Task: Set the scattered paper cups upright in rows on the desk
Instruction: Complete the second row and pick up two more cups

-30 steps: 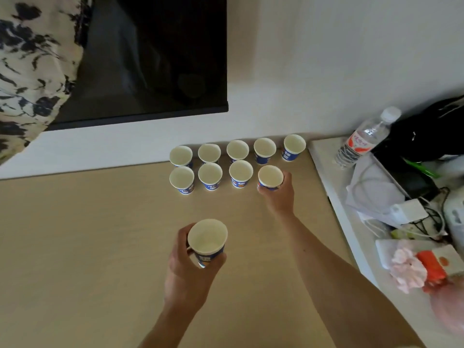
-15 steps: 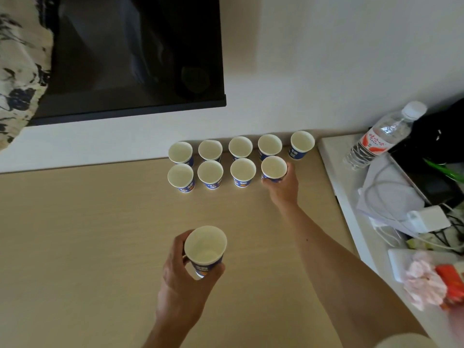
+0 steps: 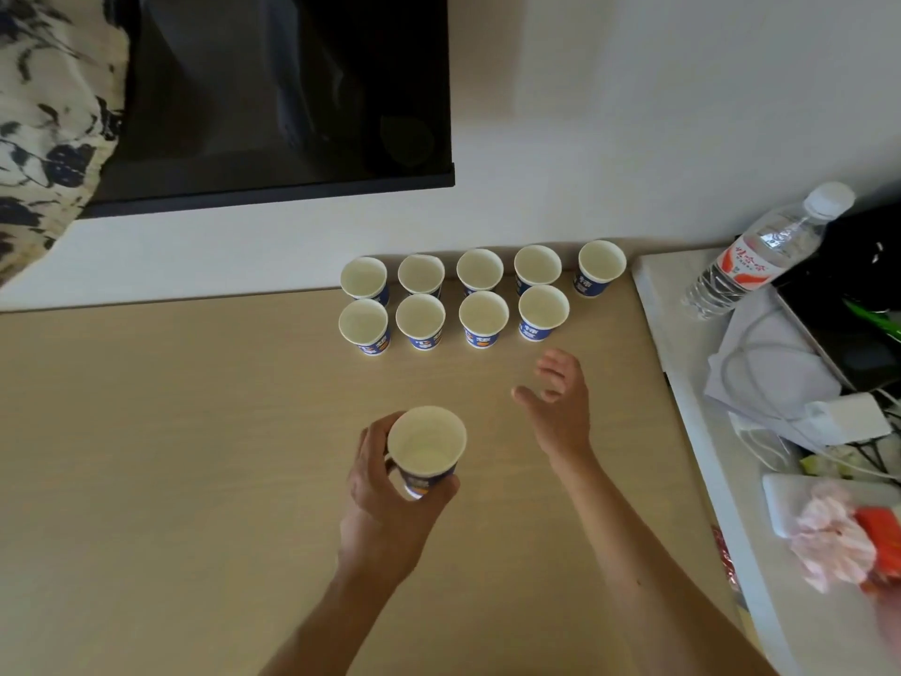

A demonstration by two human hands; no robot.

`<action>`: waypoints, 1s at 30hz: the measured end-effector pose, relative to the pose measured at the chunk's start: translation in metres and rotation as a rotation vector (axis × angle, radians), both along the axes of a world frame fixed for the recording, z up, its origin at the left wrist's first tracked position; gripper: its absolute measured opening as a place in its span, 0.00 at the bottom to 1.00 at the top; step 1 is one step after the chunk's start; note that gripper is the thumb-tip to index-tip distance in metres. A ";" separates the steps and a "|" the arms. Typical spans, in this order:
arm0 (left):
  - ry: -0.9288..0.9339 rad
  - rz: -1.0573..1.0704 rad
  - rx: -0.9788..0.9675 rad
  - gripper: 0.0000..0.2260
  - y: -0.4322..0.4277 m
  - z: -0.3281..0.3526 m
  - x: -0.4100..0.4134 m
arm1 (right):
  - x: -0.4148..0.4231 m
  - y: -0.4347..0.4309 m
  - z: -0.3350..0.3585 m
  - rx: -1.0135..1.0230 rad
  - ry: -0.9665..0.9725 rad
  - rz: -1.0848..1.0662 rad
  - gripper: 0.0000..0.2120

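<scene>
Several blue-and-white paper cups stand upright in two rows at the back of the wooden desk (image 3: 170,456): a back row (image 3: 479,269) against the wall and a front row (image 3: 420,320). The front row's right-end cup (image 3: 543,312) stands free. My left hand (image 3: 390,490) grips one more upright cup (image 3: 426,446) above the desk's middle. My right hand (image 3: 560,402) hovers empty with relaxed fingers, just in front of the front row and to the right of the held cup.
A dark screen (image 3: 273,90) hangs on the wall behind the cups. To the right, a white side surface (image 3: 682,383) carries a water bottle (image 3: 760,251), a charger with cables (image 3: 838,422), a dark bag (image 3: 858,285) and a pink cloth (image 3: 829,539).
My right hand has let go of the front row's right-end cup and drawn back toward me. My left hand keeps holding its cup in about the same place.
</scene>
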State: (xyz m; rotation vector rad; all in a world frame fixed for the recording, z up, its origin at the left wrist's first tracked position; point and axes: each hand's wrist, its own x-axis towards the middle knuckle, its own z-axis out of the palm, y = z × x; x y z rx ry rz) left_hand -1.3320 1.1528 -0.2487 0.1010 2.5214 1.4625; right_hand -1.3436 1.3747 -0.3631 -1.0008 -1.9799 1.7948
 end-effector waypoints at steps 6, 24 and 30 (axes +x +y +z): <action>-0.013 -0.107 0.022 0.30 0.030 0.009 -0.021 | 0.037 -0.010 0.064 0.091 0.014 0.719 0.36; -0.109 -0.217 0.073 0.34 0.067 -0.001 -0.018 | 0.032 0.050 0.033 0.106 0.157 -0.011 0.29; -0.154 -0.154 0.049 0.30 0.046 -0.017 -0.014 | -0.013 0.099 -0.011 0.253 -0.026 -0.179 0.30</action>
